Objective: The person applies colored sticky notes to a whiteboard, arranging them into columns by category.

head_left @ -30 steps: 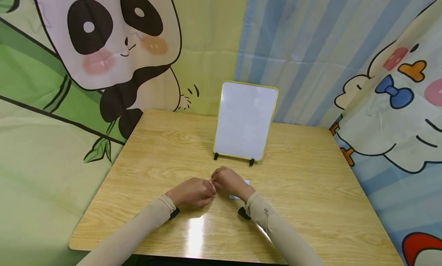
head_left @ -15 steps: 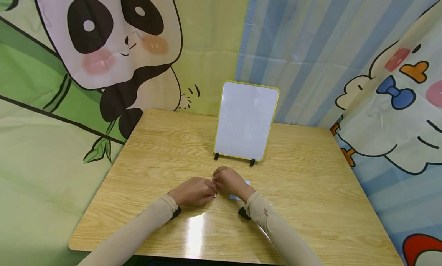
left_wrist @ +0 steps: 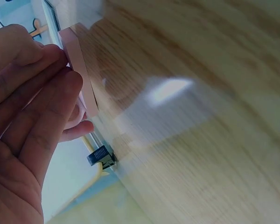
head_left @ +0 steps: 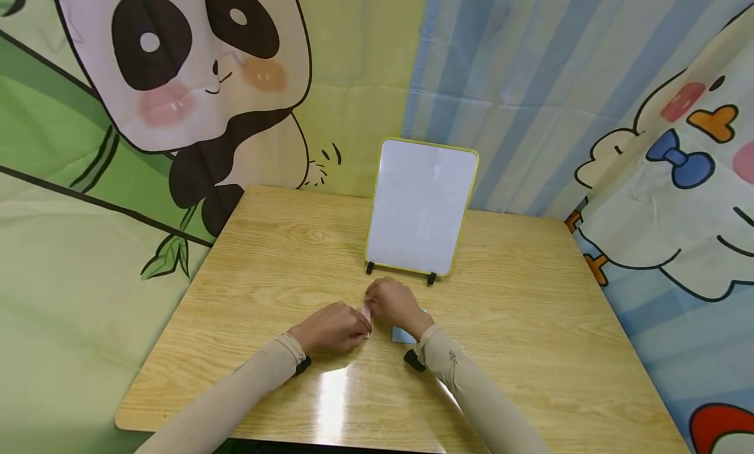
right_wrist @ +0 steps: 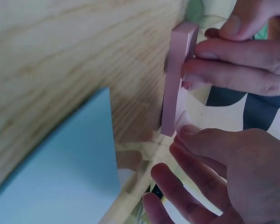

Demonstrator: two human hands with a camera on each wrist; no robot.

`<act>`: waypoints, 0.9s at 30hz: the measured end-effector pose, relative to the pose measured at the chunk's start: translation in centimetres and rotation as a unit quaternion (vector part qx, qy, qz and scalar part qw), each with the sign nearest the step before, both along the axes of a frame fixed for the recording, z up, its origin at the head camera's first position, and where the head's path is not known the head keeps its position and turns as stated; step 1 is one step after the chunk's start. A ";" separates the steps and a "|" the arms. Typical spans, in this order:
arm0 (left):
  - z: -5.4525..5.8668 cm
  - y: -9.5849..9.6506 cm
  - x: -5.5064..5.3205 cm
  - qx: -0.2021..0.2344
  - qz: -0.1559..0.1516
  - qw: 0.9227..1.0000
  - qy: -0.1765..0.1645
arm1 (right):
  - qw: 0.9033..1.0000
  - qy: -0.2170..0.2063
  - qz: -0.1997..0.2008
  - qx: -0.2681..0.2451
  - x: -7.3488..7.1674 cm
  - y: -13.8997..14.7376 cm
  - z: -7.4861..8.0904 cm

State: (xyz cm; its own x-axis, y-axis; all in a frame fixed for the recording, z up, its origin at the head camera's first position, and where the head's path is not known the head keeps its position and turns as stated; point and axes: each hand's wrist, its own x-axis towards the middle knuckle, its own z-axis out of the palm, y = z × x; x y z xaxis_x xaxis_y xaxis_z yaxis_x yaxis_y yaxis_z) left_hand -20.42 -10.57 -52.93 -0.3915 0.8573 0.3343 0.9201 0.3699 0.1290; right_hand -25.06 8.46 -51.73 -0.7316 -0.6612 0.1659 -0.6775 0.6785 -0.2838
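Note:
A thick pink pad of paper (right_wrist: pixel 175 84), which looks like sticky notes, sits low over the table between both hands. My left hand (head_left: pixel 332 328) holds it at the near end; in the left wrist view the left hand's fingers (left_wrist: pixel 42 116) lie against its side. At the far end, my right hand (head_left: pixel 396 305) pinches a lifted corner of the top sheet (right_wrist: pixel 182 121) between thumb and fingertip, seen in the right wrist view. The right hand's other fingers (right_wrist: pixel 191 186) are spread loosely. Partly under the right forearm lies a light blue square (head_left: pixel 403 335), flat on the table.
A whiteboard (head_left: pixel 421 205) with a yellow rim stands on black feet behind the hands. The wooden table (head_left: pixel 283 244) reaches to printed curtains (head_left: pixel 365 81) at the back and sides. Light glares off its front part (head_left: pixel 332 401).
The right hand has shifted slightly away from the left one, and more of the pink pad shows between them. The left hand stays nearly in place.

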 end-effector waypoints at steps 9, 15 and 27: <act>-0.4 0.0 -0.1 0.007 0.003 1.000 -0.010 | 0.999 0.001 -0.041 -0.013 -0.9 -0.3 0.2; -0.2 0.0 0.0 0.007 -0.003 1.000 0.005 | 0.998 -0.005 -0.049 -0.032 -1.4 -0.2 0.7; 0.8 0.0 -0.3 0.018 -0.010 0.999 0.041 | 0.998 0.039 -0.040 -0.022 -1.8 -0.1 1.4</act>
